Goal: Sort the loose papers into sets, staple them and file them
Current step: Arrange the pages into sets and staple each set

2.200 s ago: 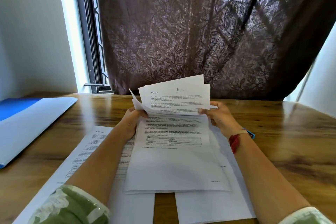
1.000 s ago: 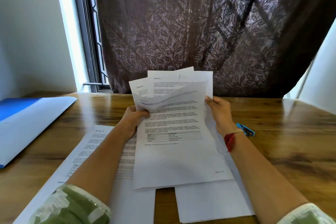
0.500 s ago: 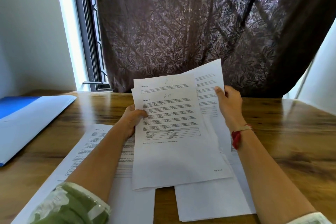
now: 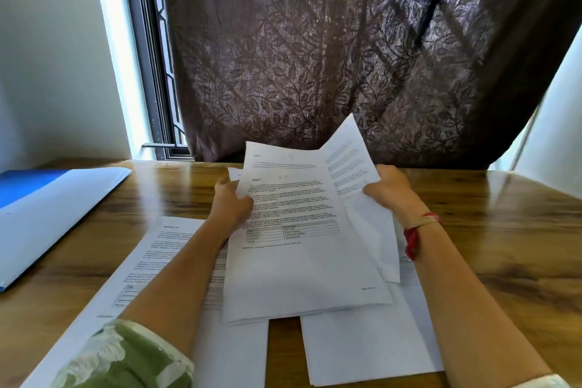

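My left hand grips the left edge of a stack of printed sheets held above the wooden table. My right hand pinches a single printed sheet, fanned out to the right from behind the stack and tilted. Under my left forearm lies a printed page headed "Section 16". A white pile of papers lies under my right forearm. No stapler shows in this frame.
A blue folder with a white sheet on it lies open at the table's left edge. A dark leaf-patterned curtain hangs behind the table, with a window frame to its left.
My right hand has drawn one sheet out of the stack to the right and lowered it slightly. The blue object seen earlier by my right wrist is hidden now.
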Tool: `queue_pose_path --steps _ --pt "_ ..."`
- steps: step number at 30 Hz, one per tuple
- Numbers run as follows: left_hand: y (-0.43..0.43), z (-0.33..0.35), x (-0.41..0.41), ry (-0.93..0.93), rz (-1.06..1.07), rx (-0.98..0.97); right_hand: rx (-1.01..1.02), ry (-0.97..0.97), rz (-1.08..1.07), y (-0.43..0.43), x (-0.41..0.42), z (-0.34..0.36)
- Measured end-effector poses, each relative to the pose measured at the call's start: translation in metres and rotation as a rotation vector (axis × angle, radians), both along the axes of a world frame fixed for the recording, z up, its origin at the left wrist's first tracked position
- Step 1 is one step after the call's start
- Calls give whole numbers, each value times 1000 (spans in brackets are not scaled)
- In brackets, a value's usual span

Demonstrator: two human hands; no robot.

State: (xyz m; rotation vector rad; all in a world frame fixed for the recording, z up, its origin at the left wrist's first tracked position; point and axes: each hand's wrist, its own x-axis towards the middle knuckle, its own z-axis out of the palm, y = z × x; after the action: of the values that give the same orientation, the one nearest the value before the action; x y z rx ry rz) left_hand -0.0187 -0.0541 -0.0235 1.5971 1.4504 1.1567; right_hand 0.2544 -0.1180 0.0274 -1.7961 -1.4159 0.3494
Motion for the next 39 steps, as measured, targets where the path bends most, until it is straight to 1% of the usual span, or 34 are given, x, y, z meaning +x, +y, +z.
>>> queue_pose_path --steps 2,3,4,7,8,12,14,16,17,18,20,21,24,26,28,29,30,31,34,36,38,39 --pt "-3 0 1 161 10 124 6 -2 -9 2 1 0" --pt "-6 0 2 195 -3 184 -6 5 -6 3 2 -1" --pt "-7 0 4 196 -22 228 -19 12 -12 5 2 -3" --pt "-10 0 6 120 -80 304 -45 63 -50 6 3 -9" --pt "-10 0 6 135 -91 323 -39 89 -57 7 3 -11" --pt "-5 -2 3 364 -75 452 -1 205 -71 6 6 -15" --pt "-7 -2 3 422 -79 489 27 290 -107 5 6 -16" --pt "-9 -1 2 452 -93 547 93 363 -176 3 5 -16" --pt "-10 -1 2 467 -96 574 148 346 -227 0 5 -13" --pt "-8 -1 2 478 -94 574 208 276 -288 -4 3 -9" --pt "-6 -3 1 460 -93 510 358 171 -387 -11 -1 1" --pt "-5 -5 1 434 -97 459 436 183 -414 -13 -2 6" --pt "-5 -7 1 307 -64 321 704 362 -432 -16 -3 19" --pt "-6 -6 2 196 -55 277 853 514 -429 -20 0 26" --pt "-9 -5 2 124 -88 249 954 758 -394 -23 7 30" --pt "-9 -4 2 106 -111 250 968 895 -358 -23 11 31" --pt "-8 -5 2 106 -131 263 941 1004 -337 -22 15 29" --pt "-6 -7 1 111 -145 285 882 1046 -329 -20 19 27" --pt "0 -10 -2 112 -166 321 508 885 -331 -18 24 19" --pt "1 -10 -3 138 -173 302 245 823 -270 -21 22 15" --pt "1 -10 -5 163 -192 290 -8 650 -168 -27 19 13" --pt "2 -9 -5 170 -200 291 -88 568 -153 -29 19 10"
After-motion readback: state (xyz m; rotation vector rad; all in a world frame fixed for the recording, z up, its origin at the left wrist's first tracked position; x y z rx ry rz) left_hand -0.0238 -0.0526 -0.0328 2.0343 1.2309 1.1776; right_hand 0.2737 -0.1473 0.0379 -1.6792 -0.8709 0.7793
